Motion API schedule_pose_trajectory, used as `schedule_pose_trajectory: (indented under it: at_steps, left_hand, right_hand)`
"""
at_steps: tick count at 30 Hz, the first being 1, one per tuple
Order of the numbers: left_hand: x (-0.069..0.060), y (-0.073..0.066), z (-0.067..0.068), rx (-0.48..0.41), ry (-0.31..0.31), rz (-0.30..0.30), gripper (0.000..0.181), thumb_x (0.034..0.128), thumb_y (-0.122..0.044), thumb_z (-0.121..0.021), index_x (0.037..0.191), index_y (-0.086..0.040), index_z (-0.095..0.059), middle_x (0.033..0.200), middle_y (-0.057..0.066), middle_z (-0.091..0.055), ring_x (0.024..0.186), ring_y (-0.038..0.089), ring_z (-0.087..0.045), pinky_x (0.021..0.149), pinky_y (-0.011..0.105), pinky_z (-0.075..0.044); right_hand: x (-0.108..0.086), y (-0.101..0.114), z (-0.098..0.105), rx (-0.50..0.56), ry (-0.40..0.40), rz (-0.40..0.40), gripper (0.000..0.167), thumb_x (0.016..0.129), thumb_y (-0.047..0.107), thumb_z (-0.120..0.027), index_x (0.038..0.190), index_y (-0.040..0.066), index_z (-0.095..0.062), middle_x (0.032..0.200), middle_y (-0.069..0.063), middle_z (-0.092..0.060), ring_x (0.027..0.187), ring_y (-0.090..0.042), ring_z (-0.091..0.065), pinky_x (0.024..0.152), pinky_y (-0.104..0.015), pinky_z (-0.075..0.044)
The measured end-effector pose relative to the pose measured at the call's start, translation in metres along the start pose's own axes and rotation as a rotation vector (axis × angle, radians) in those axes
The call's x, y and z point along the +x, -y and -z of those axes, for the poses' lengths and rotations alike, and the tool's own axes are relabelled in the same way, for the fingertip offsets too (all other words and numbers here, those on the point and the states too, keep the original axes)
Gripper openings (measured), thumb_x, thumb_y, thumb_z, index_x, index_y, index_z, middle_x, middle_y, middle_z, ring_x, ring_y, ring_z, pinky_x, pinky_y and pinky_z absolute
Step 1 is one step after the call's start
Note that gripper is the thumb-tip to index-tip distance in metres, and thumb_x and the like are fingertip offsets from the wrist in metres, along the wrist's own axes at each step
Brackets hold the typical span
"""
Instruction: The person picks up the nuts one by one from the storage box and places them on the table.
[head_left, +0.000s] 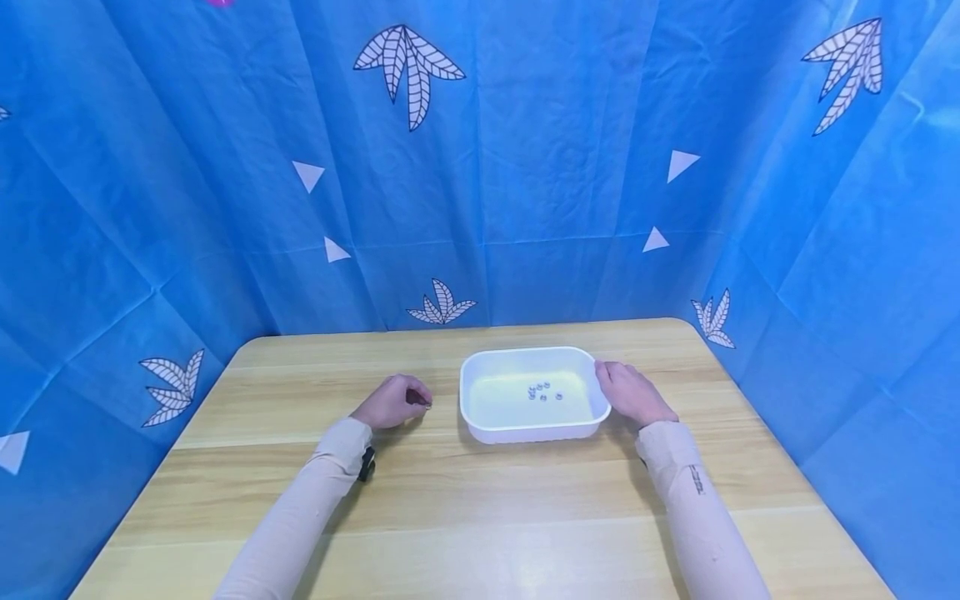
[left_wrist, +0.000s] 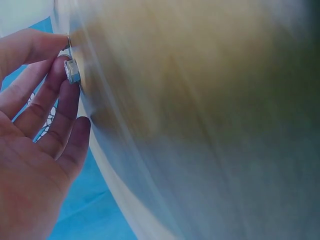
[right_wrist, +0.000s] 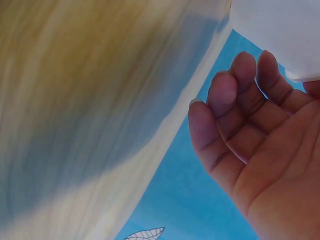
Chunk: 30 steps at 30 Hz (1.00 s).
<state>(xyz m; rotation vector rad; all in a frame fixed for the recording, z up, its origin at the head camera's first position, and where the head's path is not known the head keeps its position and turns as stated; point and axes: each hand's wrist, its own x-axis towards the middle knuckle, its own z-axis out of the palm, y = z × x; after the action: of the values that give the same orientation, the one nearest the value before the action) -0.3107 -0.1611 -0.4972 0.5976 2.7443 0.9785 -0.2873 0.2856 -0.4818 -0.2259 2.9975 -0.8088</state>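
In the head view, my left hand (head_left: 393, 402) is low over the table, left of a white plastic tub (head_left: 480, 435). Its thumb and fingertips come together at the wood around small metal nuts. The left wrist view shows one hex nut (left_wrist: 72, 71) at the fingertips, against the tabletop; another bit of metal is partly hidden by the thumb. My right hand (head_left: 633, 393) grips the tub's right rim, its fingers (right_wrist: 222, 95) bent below the edge and the thumb mostly out of sight in the right wrist view. Several small metal nuts (head_left: 543, 397) lie on the tub's floor.
A light wood-grain table (head_left: 480, 517) carries the tub and both hands. Blue curtain (head_left: 555, 167) with white leaf and triangle prints stands behind the table and along both sides. A dark band (head_left: 367, 464) is around the left wrist.
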Motion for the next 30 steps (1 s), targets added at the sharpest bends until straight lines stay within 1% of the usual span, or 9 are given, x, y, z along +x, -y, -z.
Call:
schedule_pose_trajectory:
  at_steps: [6, 11, 15, 18, 21, 26, 30]
  left_hand:
    - [-0.001, -0.002, 0.0, 0.003, -0.004, 0.011, 0.017, 0.0847, 0.0, -0.075, 0.101, -0.005, -0.076, 0.099, 0.006, -0.075, 0.089, 0.014, -0.066, 0.084, 0.029, -0.059]
    - [-0.002, -0.002, 0.002, -0.014, -0.009, 0.028, 0.022, 0.0852, 0.001, -0.07, 0.106, -0.004, -0.075, 0.103, 0.007, -0.075, 0.093, 0.016, -0.067, 0.087, 0.031, -0.06]
    - [-0.003, -0.003, 0.008, -0.048, -0.044, 0.038, 0.022, 0.0894, -0.002, -0.069, 0.111, -0.003, -0.074, 0.109, 0.01, -0.074, 0.099, 0.019, -0.067, 0.094, 0.036, -0.059]
    - [-0.004, -0.004, 0.014, -0.076, -0.08, 0.051, 0.022, 0.0919, -0.007, -0.071, 0.114, -0.004, -0.074, 0.113, 0.012, -0.073, 0.104, 0.023, -0.066, 0.101, 0.043, -0.056]
    - [-0.005, -0.005, 0.021, -0.088, -0.109, 0.055, 0.023, 0.094, -0.009, -0.068, 0.116, -0.004, -0.073, 0.115, 0.012, -0.072, 0.108, 0.025, -0.065, 0.104, 0.048, -0.053]
    - [-0.007, -0.008, 0.029, -0.095, -0.138, 0.056, 0.025, 0.0968, -0.011, -0.064, 0.119, -0.004, -0.072, 0.117, 0.011, -0.071, 0.111, 0.026, -0.064, 0.106, 0.049, -0.053]
    - [-0.006, -0.015, 0.031, -0.095, -0.17, 0.024, 0.023, 0.0975, -0.012, -0.066, 0.119, -0.006, -0.072, 0.117, 0.012, -0.072, 0.11, 0.026, -0.066, 0.104, 0.048, -0.054]
  right_hand:
    - [0.0, 0.0, 0.001, -0.002, -0.005, 0.003, 0.067, 0.112, 0.043, -0.017, 0.133, 0.0, -0.064, 0.128, -0.021, -0.069, 0.127, -0.045, -0.062, 0.113, -0.062, -0.045]
    - [-0.001, 0.0, 0.001, -0.002, -0.001, 0.001, 0.069, 0.112, 0.045, -0.016, 0.129, 0.001, -0.066, 0.125, -0.02, -0.07, 0.125, -0.043, -0.063, 0.112, -0.062, -0.046]
    - [0.0, 0.0, 0.001, 0.002, 0.01, 0.0, 0.067, 0.112, 0.042, -0.018, 0.132, -0.001, -0.065, 0.127, -0.022, -0.069, 0.127, -0.045, -0.062, 0.113, -0.062, -0.045]
    - [0.001, -0.001, 0.001, 0.0, 0.015, -0.002, 0.065, 0.113, 0.041, -0.019, 0.136, -0.002, -0.062, 0.131, -0.025, -0.068, 0.129, -0.047, -0.06, 0.114, -0.063, -0.044]
    - [0.002, -0.002, 0.001, -0.006, 0.014, -0.003, 0.067, 0.112, 0.042, -0.018, 0.138, -0.003, -0.06, 0.134, -0.026, -0.066, 0.131, -0.048, -0.058, 0.114, -0.063, -0.043]
    - [0.001, -0.002, 0.001, -0.011, 0.012, -0.004, 0.068, 0.112, 0.042, -0.016, 0.137, -0.003, -0.06, 0.134, -0.026, -0.066, 0.131, -0.049, -0.057, 0.115, -0.063, -0.043]
    - [0.0, -0.001, 0.0, -0.009, 0.014, -0.007, 0.065, 0.112, 0.04, -0.018, 0.137, -0.003, -0.061, 0.132, -0.025, -0.067, 0.13, -0.048, -0.059, 0.114, -0.063, -0.043]
